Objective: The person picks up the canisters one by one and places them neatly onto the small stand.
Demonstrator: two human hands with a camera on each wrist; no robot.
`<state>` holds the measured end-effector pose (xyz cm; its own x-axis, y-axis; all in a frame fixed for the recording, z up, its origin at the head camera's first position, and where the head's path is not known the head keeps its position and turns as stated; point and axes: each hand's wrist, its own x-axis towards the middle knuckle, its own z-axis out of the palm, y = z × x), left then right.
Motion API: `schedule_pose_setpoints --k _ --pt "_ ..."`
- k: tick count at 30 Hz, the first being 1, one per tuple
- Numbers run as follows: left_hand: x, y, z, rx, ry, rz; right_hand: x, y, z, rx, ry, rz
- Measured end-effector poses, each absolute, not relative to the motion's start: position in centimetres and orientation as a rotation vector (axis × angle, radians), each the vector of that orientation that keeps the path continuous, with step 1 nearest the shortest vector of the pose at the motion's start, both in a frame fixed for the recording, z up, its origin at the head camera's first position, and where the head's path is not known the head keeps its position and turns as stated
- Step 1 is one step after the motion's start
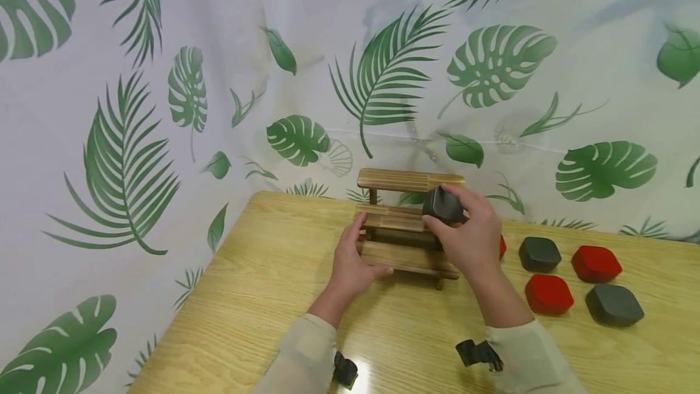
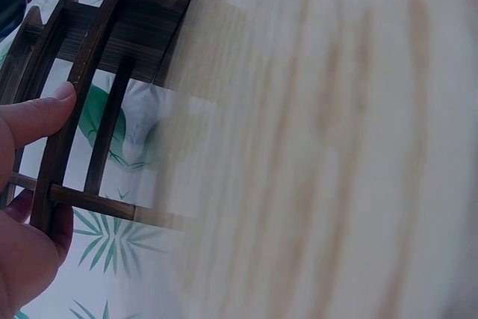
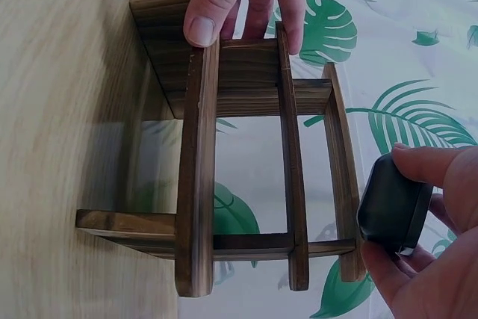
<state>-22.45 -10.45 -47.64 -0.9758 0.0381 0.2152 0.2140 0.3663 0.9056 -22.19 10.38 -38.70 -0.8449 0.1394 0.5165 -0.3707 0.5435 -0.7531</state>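
Observation:
A small three-tier wooden stand is on the table against the curtain. My left hand grips its left end, the thumb on the lowest step's front edge in the right wrist view. Between thumb and fingers, my right hand pinches a small dark grey box with rounded corners. This box is at the stand's right end, around the height between the middle and top steps. The right wrist view shows a seam around the box, close beside the top step; whether they touch I cannot tell.
On the table right of the stand lie similar boxes: a red one, another red one, a dark grey one and another grey one. One more red box is partly behind my right hand. A leaf-print curtain hangs behind.

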Motion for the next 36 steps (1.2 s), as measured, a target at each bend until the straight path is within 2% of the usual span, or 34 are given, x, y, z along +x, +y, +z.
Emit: schedule_pose_setpoints --k 14,36 --pt "-22.6 -10.1 -47.6 -0.246 -2.461 -1.639 -22.7 9.9 -37.8 0.258 -2.222 1.242" --pt "-22.6 -10.5 -47.9 -0.249 -2.488 -1.591 -24.1 9.1 -38.5 0.331 -2.193 1.195"
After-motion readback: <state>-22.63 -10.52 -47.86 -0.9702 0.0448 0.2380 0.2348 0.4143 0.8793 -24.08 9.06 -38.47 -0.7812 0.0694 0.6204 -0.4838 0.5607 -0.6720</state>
